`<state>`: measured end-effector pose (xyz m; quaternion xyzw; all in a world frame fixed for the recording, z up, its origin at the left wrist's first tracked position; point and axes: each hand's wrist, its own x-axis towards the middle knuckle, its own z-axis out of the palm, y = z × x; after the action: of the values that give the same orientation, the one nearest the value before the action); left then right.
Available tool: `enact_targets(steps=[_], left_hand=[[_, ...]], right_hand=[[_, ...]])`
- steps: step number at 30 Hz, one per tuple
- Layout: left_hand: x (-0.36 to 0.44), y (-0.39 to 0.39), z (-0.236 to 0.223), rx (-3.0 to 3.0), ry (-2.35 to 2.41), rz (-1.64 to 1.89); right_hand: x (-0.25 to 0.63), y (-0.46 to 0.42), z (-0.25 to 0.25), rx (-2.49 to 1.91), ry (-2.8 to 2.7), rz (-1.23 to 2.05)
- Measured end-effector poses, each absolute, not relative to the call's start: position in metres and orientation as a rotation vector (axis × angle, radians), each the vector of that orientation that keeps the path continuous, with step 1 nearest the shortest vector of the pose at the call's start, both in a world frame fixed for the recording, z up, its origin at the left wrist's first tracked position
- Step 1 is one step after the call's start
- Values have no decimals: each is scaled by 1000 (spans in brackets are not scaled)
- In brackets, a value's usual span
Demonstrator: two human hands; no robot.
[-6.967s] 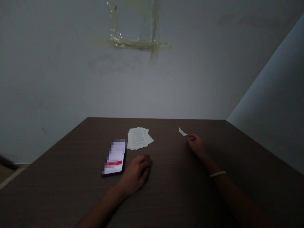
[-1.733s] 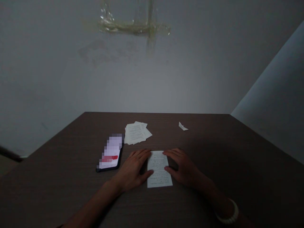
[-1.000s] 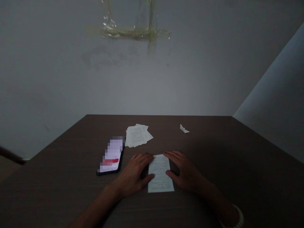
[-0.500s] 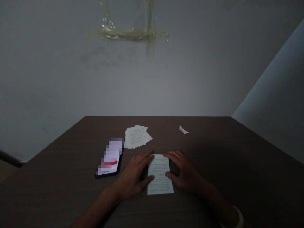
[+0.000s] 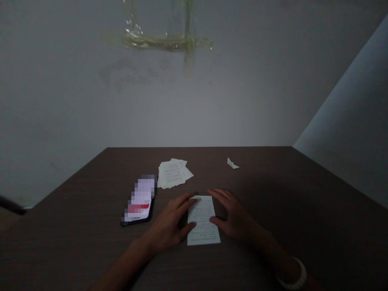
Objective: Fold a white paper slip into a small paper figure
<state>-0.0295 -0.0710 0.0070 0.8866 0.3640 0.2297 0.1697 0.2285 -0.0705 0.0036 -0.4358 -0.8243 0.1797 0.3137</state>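
Note:
A printed sheet of paper (image 5: 202,222) lies flat on the brown table in front of me, its long side running away from me. My left hand (image 5: 174,220) rests along its left edge, fingers apart, with the thumb and fingertips touching the paper. On the other side is my right hand (image 5: 232,214), also with fingers spread. Its thumb touches the paper's right edge, and its fingertips are by the far right corner. Neither hand grips the sheet.
A phone (image 5: 141,198) with a blurred screen lies left of my left hand. Beyond it sits a loose stack of printed papers (image 5: 172,174). A small folded white paper (image 5: 233,163) stands farther back to the right. The table (image 5: 91,182) meets a grey wall (image 5: 242,101) bearing tape strips.
My right fingers have lifted slightly from the paper's far right corner. My left hand stays nearly still at the left edge. The whole view has shifted a little.

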Motion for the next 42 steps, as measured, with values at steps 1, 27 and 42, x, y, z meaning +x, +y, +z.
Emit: enact_targets(steps=[1,27,42], left_hand=[[-29,-71,7,2513,1027,650],[-21,-62,9,2137,1244,948],[-24,-63,23,2141,1269,976]], right_hand=[[229,-70,3,-1149,-2178,478],[224,-74,9,-1080,-2119,568],[222,-74,1,-1117,-2084,568]])
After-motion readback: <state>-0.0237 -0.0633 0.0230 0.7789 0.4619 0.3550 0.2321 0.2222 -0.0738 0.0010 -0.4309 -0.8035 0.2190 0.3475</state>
